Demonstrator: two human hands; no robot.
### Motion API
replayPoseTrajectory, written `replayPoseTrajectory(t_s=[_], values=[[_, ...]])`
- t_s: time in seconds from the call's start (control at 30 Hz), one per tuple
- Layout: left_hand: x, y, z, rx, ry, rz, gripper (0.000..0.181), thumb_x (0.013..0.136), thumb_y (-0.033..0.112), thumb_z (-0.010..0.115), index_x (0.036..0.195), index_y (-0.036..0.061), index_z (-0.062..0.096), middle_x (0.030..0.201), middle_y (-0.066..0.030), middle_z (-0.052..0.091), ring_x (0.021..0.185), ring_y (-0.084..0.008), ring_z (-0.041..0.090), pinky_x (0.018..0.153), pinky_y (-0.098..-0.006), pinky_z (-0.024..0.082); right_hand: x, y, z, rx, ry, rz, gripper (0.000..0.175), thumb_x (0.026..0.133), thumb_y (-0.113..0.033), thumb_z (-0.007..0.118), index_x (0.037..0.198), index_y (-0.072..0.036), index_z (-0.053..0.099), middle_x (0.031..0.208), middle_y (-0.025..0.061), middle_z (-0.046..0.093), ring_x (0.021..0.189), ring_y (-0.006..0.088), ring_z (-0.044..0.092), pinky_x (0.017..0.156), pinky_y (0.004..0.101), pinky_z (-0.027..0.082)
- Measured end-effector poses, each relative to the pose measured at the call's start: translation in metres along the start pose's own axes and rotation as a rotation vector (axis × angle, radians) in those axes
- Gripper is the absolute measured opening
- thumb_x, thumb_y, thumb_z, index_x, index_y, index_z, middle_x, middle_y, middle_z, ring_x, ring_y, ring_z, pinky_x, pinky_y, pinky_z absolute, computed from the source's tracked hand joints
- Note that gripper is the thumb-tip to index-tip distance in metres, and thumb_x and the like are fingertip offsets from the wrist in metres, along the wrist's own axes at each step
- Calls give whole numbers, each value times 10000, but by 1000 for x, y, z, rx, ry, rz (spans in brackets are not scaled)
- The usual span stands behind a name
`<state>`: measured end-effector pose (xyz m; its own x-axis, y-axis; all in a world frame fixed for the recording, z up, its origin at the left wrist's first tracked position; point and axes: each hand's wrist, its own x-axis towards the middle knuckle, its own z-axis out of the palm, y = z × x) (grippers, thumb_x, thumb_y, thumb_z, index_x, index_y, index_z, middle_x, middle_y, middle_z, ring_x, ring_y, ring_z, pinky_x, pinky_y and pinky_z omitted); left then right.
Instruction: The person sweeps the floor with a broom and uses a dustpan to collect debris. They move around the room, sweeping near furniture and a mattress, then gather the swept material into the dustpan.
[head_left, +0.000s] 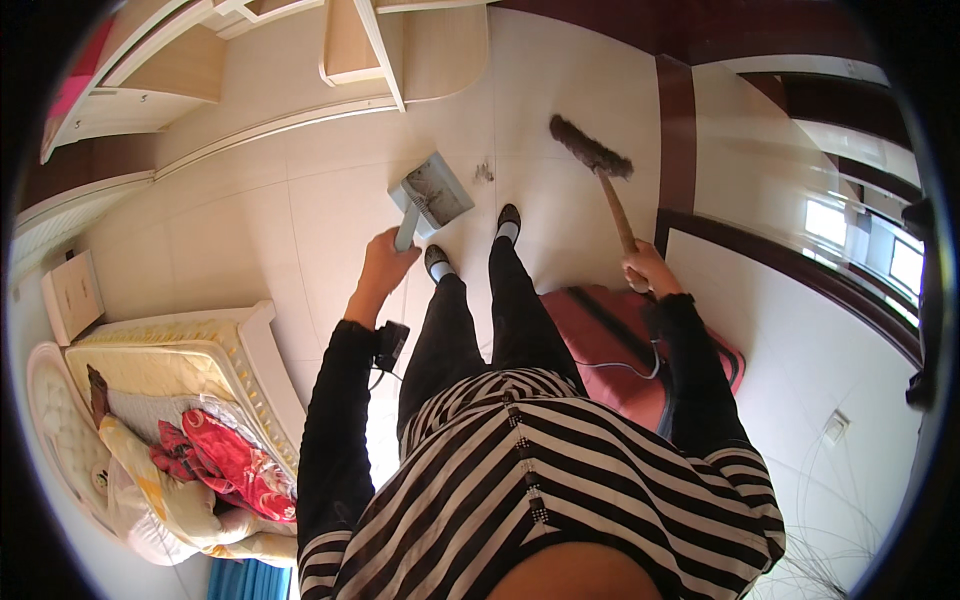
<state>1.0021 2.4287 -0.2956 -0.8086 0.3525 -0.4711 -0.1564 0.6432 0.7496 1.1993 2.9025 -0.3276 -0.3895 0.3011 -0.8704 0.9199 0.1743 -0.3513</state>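
Note:
My left hand (386, 261) grips the handle of a grey plastic dustpan (448, 196), held ahead of my feet. Some dust and debris lie inside its pan. The short wooden handle of a broom (616, 214) is in my right hand (651, 268). Its dark bristle head (591, 148) is at the far right, well apart from the dustpan. Between the two, a small patch of dark dirt (484, 172) lies on the pale tiled floor (337, 210). Whether the bristles touch the floor, I cannot tell.
A red suitcase (600, 330) is beside my right leg. On the left stands a bed (262, 360) with red and yellow bedding (232, 457), near a small bedside cabinet (73, 296). Pale wooden shelving (442, 52) rises ahead. A dark-framed doorway or panel (676, 135) borders the right.

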Motion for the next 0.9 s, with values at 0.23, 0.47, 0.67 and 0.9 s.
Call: replayPoseTrajectory(t_s=[0.23,0.47,0.67,0.9], values=[[30,2,6,-57,-60,-91,284,723,193,656,889,-37,644,739,-218,648,706,-336,649,646,-412,489,-50,48,172,-653,118,-281,355,694,-48,656,962,134,511,717,235,629,604,350,664,519,470,528],[25,2,15,-20,0,-3,161,751,148,649,822,16,590,618,-69,550,533,-177,519,500,-318,415,-127,9,180,-324,-167,-143,425,715,-71,622,1079,46,438,731,205,612,607,337,666,511,422,518],[23,-7,10,-20,-25,-119,262,727,198,660,870,-21,638,686,-165,636,630,-263,623,624,-381,486,-172,2,107,-169,-145,-110,293,738,-75,638,985,-13,494,653,119,583,501,227,625,441,375,495],[24,-7,13,-5,-14,-105,196,736,176,662,811,-1,621,628,-120,608,568,-220,590,567,-357,466,-87,28,55,244,-76,-89,189,731,-45,618,882,6,517,633,92,574,441,182,544,371,341,405]])
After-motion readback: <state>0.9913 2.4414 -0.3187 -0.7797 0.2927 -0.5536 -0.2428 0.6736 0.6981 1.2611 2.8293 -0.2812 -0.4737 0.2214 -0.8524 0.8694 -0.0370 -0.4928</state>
